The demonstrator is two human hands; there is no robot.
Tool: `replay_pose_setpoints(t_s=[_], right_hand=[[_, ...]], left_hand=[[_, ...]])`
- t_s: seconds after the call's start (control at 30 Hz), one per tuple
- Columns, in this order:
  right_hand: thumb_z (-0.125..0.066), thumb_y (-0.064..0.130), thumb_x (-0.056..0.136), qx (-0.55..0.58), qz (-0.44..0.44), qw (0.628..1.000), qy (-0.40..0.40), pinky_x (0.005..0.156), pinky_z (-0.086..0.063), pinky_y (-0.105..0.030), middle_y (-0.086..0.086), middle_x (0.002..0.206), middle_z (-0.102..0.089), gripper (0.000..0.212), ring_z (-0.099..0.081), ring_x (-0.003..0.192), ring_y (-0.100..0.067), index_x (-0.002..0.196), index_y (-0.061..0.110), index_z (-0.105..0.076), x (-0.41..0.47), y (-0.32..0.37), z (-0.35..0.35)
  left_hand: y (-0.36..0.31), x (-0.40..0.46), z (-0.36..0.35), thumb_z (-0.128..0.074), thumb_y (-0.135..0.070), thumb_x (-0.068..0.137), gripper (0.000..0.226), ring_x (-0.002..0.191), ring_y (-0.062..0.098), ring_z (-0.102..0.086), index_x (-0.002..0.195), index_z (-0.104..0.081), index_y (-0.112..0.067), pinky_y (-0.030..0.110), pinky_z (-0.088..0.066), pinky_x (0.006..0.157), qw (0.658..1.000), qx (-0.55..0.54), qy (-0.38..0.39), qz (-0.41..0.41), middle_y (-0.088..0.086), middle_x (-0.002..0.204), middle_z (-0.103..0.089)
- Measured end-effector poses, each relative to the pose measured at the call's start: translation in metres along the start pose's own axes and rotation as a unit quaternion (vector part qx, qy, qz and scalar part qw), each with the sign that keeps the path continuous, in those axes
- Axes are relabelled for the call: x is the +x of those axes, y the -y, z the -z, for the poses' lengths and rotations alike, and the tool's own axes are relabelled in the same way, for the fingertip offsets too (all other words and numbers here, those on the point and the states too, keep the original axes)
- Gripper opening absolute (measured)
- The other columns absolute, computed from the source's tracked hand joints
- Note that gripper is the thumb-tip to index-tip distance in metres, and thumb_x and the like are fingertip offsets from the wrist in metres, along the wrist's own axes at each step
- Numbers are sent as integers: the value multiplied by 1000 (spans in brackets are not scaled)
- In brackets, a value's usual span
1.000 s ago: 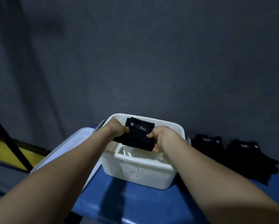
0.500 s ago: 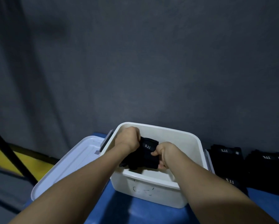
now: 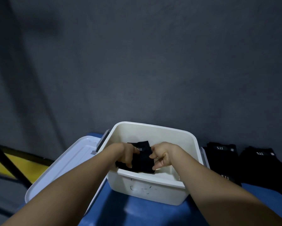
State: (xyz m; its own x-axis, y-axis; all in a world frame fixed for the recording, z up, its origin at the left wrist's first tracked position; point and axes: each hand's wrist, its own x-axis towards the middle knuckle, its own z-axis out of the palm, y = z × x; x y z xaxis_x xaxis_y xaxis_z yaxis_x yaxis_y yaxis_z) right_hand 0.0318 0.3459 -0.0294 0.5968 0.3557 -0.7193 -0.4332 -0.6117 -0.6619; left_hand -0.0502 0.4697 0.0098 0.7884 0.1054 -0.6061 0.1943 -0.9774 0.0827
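Inside white bin (image 3: 153,126), left hand (image 3: 126,154) and right hand (image 3: 163,154), both tight around black "5.11" garment (image 3: 143,159)

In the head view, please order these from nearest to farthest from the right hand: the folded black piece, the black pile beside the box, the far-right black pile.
1. folded black piece: gripped by the right hand, at the opening of the white box.
2. black pile beside the box: just right of it.
3. far-right black pile: farthest to the right.
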Motion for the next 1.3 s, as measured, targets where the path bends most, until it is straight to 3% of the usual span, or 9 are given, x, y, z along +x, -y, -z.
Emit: replay_pose_setpoints(t_s=[0.13,0.23,0.37,0.57,0.87,1.0,1.13,1.23,1.3], right_hand=[[-34,-7,98,0,33,999,12,105,-40,-49,-21,142,-40,40,-44,128,-39,135,4,-44,-22,1,0],[-38,-8,96,42,75,996,-23,101,-44,-45,-16,136,-45,48,-56,103,-29,139,12,-40,-40,2,7],[-46,-3,94,81,145,983,-71,85,-47,-35,-4,100,-60,41,-55,93,-21,129,18,-52,-75,-4,23],[-59,0,88,136,239,947,-166,61,-42,-23,-1,74,-58,22,-54,66,-11,102,17,-61,-147,-37,79],[-54,10,92,153,163,944,-243,61,-39,-23,-1,70,-55,18,-49,62,-10,76,19,-57,-207,-147,146],[-57,13,93,173,126,942,-257,61,-42,-24,-4,74,-58,5,-50,64,-12,94,13,-62,-197,-181,154],[-62,23,91,197,74,944,-254,86,-49,-35,-8,90,-58,37,-47,78,-19,120,2,-55,-160,-204,158],[-63,31,89,212,38,948,-232,74,-44,-34,-10,108,-60,51,-41,66,-17,132,7,-48,-139,-212,157],[-64,35,88,229,24,950,-211,82,-46,-35,-13,133,-50,64,-54,88,-22,141,10,-38,-127,-213,157]], left_hand=[[1,-3,-1,-57,-16,90,63,129,25,-42,146,-30,-24,32,-37,106,998,-48,-40,6,3,145,-39],[-2,-9,1,-54,-11,89,41,117,23,-54,129,-55,-16,27,-43,98,979,-136,-150,13,5,130,-57],[-24,-25,10,-61,-15,87,33,110,20,-58,120,-60,-14,23,-43,93,937,-239,-255,5,3,122,-61],[-102,-64,19,-62,-10,87,23,75,17,-51,110,-63,-8,17,-38,53,879,-343,-321,-83,3,95,-58],[-222,-83,-45,-63,-6,86,24,85,20,-60,109,-64,-3,21,-46,70,866,-377,-296,-143,8,94,-65],[-244,-64,-82,-59,-8,88,39,119,22,-55,127,-55,-8,25,-40,100,892,-327,-287,-123,8,129,-58],[-248,-38,-104,-49,-10,93,47,132,25,-39,140,-41,-10,29,-31,109,916,-242,-298,-115,8,145,-36],[-249,-17,-112,-42,-10,95,48,136,25,-32,143,-35,-12,29,-26,112,934,-175,-283,-130,6,150,-28],[-246,-4,-115,-40,-11,96,46,132,26,-35,142,-38,-12,30,-28,110,939,-147,-282,-129,6,148,-32]])
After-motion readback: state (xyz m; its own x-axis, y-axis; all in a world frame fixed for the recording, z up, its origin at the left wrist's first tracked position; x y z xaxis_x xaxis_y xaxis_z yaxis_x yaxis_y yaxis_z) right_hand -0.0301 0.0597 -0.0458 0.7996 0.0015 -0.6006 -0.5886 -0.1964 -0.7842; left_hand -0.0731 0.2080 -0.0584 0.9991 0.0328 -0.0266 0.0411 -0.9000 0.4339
